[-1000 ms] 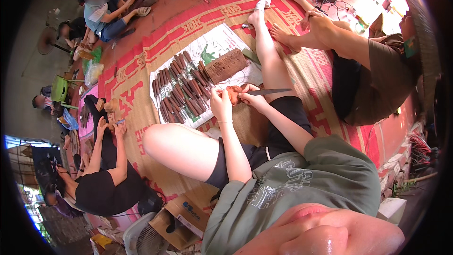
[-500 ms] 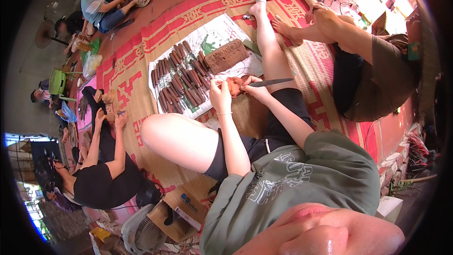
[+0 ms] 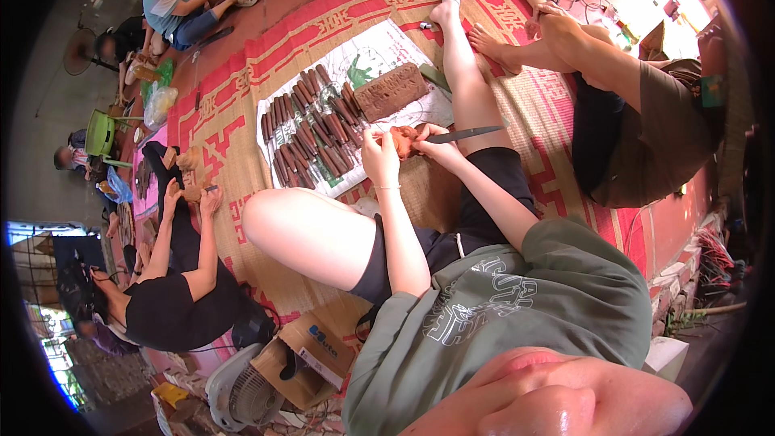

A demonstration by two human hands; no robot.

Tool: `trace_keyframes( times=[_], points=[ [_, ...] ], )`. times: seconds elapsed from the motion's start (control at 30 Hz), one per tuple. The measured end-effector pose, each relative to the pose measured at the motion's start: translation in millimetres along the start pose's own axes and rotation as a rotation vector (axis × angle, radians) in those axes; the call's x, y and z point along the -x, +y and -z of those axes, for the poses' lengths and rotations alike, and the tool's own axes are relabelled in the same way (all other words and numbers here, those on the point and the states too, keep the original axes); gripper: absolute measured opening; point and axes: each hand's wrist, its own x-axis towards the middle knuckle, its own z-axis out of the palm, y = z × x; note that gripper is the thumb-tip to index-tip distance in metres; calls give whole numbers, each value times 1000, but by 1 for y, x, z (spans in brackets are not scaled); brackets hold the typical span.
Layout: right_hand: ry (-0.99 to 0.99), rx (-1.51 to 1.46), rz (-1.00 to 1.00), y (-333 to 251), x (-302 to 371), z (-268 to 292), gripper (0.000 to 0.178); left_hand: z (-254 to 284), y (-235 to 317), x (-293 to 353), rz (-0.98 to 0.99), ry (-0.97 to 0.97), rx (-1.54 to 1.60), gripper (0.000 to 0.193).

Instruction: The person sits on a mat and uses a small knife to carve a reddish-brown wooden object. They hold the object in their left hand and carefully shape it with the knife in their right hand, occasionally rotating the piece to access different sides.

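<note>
Between my hands, above my lap, is a small reddish-brown carved wooden piece (image 3: 405,142). My left hand (image 3: 381,158) grips it from the left side, with thumb and fingers closed around it. My right hand (image 3: 437,147) is closed on a long, dark, flat tapering tool (image 3: 470,134), whose pointed end sticks out to the right, over my leg. Whether it is a knife or a file I cannot tell. The tool's other end is hidden by the fingers, against the wood. Just beyond lie rows of wooden-handled carving tools (image 3: 313,125) on a white printed cloth (image 3: 393,39).
A rough brown rectangular block (image 3: 391,92) rests on the cloth. Beneath is a red and straw-coloured mat (image 3: 230,125). At right sits a person with bare legs (image 3: 597,52); at left a person in black (image 3: 182,307) handles wood. A fan (image 3: 250,391) and cardboard box (image 3: 311,355) stand near.
The pointed end of the tool has tilted up slightly, and the right hand has shifted a little at the wood. My view has moved slightly; both holds stay the same.
</note>
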Motion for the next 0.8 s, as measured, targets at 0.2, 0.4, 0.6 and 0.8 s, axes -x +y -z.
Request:
trace_keyframes(
  times=[0.2, 0.4, 0.6, 0.8],
  points=[
    [-14, 50, 16, 13, 0, 2, 16, 1, -8, 1, -31, -10, -9, 23],
    [-52, 74, 3, 7, 5, 10, 18, 5, 0, 4, 13, -11, 62, 20],
    [-96, 57, -38, -8, 11, 3, 15, 6, -1, 4, -1, 0, 6, 18],
    [-131, 38, -43, -14, 2, 1, 8, 2, -3, 4, -24, 17, 33, 19]
  ],
)
